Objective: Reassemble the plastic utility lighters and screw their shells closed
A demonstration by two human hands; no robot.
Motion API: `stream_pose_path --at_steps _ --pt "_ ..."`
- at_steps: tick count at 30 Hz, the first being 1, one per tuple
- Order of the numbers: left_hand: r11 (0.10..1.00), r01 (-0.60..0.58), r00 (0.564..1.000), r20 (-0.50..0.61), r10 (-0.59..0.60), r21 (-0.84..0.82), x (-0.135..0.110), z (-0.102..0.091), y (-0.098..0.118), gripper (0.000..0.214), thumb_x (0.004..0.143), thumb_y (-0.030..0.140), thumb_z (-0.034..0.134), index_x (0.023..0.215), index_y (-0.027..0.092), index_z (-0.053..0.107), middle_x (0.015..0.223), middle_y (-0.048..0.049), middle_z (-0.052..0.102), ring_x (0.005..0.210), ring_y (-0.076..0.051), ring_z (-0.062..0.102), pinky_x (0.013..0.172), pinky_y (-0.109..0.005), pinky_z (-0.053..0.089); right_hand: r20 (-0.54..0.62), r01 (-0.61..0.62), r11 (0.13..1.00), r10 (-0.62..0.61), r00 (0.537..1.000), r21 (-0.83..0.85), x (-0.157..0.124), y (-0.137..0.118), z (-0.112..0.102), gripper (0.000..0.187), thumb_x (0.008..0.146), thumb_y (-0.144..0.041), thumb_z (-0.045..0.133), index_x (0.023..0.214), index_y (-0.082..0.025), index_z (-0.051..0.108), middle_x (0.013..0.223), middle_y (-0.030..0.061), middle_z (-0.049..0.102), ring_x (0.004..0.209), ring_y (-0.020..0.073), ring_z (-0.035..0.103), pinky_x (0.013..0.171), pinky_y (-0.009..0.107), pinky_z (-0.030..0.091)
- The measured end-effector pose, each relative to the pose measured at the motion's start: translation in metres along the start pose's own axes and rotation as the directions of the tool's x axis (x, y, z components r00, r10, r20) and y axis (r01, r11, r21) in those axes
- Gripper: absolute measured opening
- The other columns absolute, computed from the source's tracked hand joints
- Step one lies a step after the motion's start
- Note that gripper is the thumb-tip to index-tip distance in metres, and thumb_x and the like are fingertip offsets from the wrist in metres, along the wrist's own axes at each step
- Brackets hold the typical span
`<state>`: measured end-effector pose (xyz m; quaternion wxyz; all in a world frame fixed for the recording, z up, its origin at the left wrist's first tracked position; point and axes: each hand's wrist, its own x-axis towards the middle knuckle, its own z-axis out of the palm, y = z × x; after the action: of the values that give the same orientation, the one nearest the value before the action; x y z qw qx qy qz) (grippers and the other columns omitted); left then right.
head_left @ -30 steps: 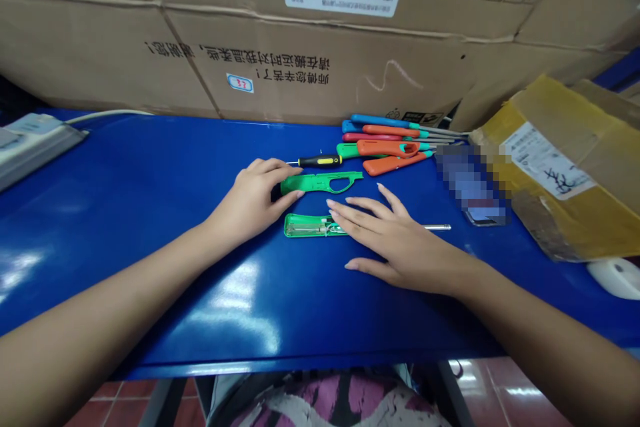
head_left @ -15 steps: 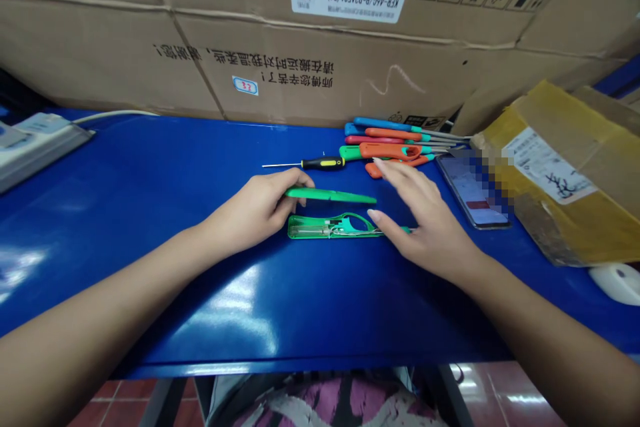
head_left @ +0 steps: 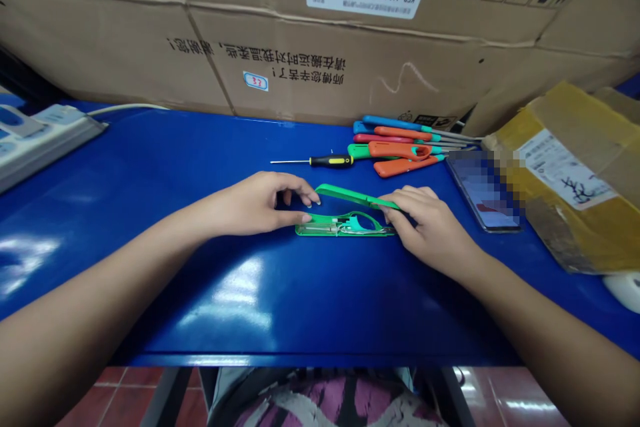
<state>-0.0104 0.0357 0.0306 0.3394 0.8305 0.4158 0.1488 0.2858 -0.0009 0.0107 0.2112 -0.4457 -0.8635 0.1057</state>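
Note:
My right hand (head_left: 427, 223) pinches the right end of a green lighter cover (head_left: 345, 194), which is tilted above the table. Below it lies the other green lighter half (head_left: 306, 229), inner side up, with a clear tube, thin wires and a turquoise trigger (head_left: 354, 223) showing. My left hand (head_left: 260, 203) is open beside the left ends of both pieces, fingers and thumb apart. Its thumb tip is at the left end of the lower half; whether it touches cannot be made out. The right end of the lower half is partly hidden by my right hand.
Behind lie a black and yellow screwdriver (head_left: 331, 161) and a pile of orange, blue, red and green lighters (head_left: 400, 149). A phone (head_left: 483, 197) and a taped parcel (head_left: 575, 180) are at right, a power strip (head_left: 45, 140) at left. A large carton (head_left: 280, 33) stands along the back.
The green cover has passed from my left hand to my right, and its left end has risen. My left hand has let go and opened. The view has shifted slightly.

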Motion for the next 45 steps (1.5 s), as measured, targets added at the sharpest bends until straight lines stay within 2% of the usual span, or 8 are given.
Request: stream_pose_path --at_steps 3,11,18,22,27,34,39,45 --pt "0.998 0.003 0.999 0.052 0.001 -0.066 0.002 -0.001 -0.007 0.025 0.084 0.040 0.071 0.102 0.024 0.076 0.105 -0.0024 0.077 0.092 -0.019 0.070 0.077 -0.028 0.054 0.049 -0.004 1.000 0.003 0.999 0.017 -0.001 0.000 0.003 0.021 0.102 -0.020 0.044 0.108 -0.021 0.065 0.099 0.0064 0.073 0.093 0.0222 0.066 0.083 0.037 0.039" --pt "0.999 0.020 0.995 0.103 -0.015 -0.050 0.003 -0.002 -0.009 0.027 0.081 0.045 0.075 0.103 0.030 0.079 0.105 -0.0006 0.076 0.093 -0.020 0.068 0.077 -0.027 0.052 0.118 -0.044 0.999 0.046 0.992 -0.018 -0.003 0.004 0.010 0.028 0.102 -0.020 0.041 0.124 -0.024 0.058 0.115 0.0090 0.070 0.103 0.0248 0.065 0.085 0.038 0.044" --pt "0.999 -0.040 0.999 0.024 0.041 -0.036 0.004 0.005 -0.008 0.020 0.080 0.041 0.078 0.095 0.027 0.078 0.095 0.0014 0.073 0.086 -0.017 0.066 0.076 -0.027 0.050 0.160 -0.023 1.000 0.026 0.987 -0.019 -0.002 0.004 0.011 0.031 0.100 -0.016 0.041 0.128 -0.022 0.054 0.120 0.0091 0.068 0.109 0.0255 0.064 0.089 0.041 0.046" --pt "0.979 -0.180 0.982 -0.036 0.184 0.098 -0.002 0.006 0.004 0.018 0.084 0.040 0.077 0.089 0.023 0.076 0.093 -0.0010 0.072 0.085 -0.017 0.066 0.081 -0.029 0.050 0.164 -0.020 1.000 0.023 0.986 -0.022 -0.002 0.003 0.011 0.034 0.098 -0.014 0.041 0.128 -0.022 0.054 0.121 0.0098 0.067 0.111 0.0268 0.064 0.091 0.042 0.047" --pt "0.920 -0.254 0.964 -0.003 0.267 0.297 -0.008 0.005 0.016 0.018 0.082 0.041 0.080 0.088 0.024 0.079 0.090 -0.0018 0.073 0.082 -0.019 0.067 0.080 -0.032 0.051 0.175 -0.017 0.999 0.022 0.984 -0.031 -0.003 0.004 0.011 0.043 0.093 -0.009 0.041 0.133 -0.020 0.052 0.123 0.0109 0.066 0.115 0.0280 0.061 0.095 0.044 0.046" --pt "0.958 -0.205 0.979 0.064 0.196 0.200 -0.008 0.007 0.013 0.011 0.087 0.028 0.076 0.096 0.025 0.081 0.093 -0.0016 0.076 0.087 -0.017 0.069 0.079 -0.027 0.052 0.171 -0.059 0.998 0.059 0.983 -0.004 -0.002 0.005 0.011 0.037 0.097 -0.013 0.040 0.131 -0.020 0.053 0.118 0.0105 0.064 0.108 0.0267 0.062 0.092 0.044 0.047" --pt "0.953 -0.199 0.980 0.051 0.192 0.230 -0.008 0.008 0.012 0.009 0.086 0.031 0.078 0.092 0.025 0.082 0.091 -0.0005 0.076 0.086 -0.017 0.067 0.081 -0.028 0.051 0.179 -0.067 0.998 0.068 0.982 -0.008 -0.002 0.005 0.012 0.037 0.097 -0.014 0.041 0.132 -0.020 0.053 0.120 0.0100 0.064 0.109 0.0272 0.062 0.093 0.045 0.046" --pt "0.997 0.027 1.000 -0.011 -0.026 0.066 -0.005 0.014 0.008 0.012 0.076 0.033 0.086 0.087 0.030 0.083 0.088 0.0032 0.074 0.079 -0.014 0.069 0.074 -0.026 0.050 0.179 -0.063 0.998 0.064 0.982 -0.009 -0.002 0.005 0.012 0.038 0.097 -0.014 0.041 0.133 -0.019 0.053 0.122 0.0101 0.064 0.111 0.0274 0.061 0.093 0.046 0.047"
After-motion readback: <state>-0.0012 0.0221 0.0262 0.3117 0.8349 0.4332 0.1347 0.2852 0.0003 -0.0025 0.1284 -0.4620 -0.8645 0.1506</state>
